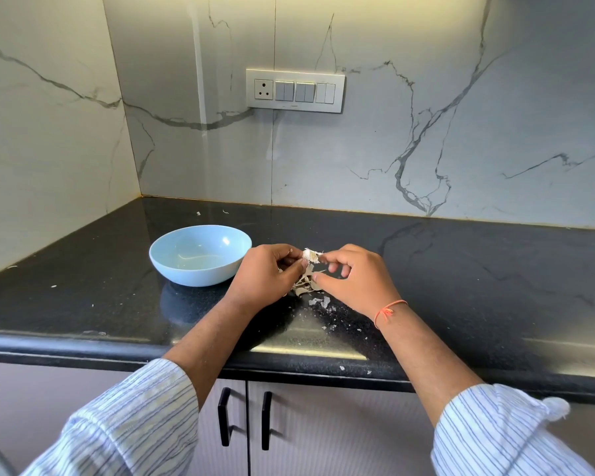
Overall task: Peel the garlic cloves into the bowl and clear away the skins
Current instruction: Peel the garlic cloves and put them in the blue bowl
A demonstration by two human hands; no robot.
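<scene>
A light blue bowl [200,254] stands on the black counter, left of my hands, and looks empty. My left hand [267,274] and my right hand [352,280] meet above the counter and both pinch a white garlic clove [311,255] with papery skin fraying off it. Below the clove, between my hands, lies a small heap of garlic skins [303,285]. More skin flakes [321,301] are scattered nearer the counter's front edge.
The black stone counter [461,269] runs to a marble wall at the back and left. A switch panel [295,90] is on the back wall. Cabinet doors with black handles [224,420] are below the counter edge. Tiny skin bits dot the counter.
</scene>
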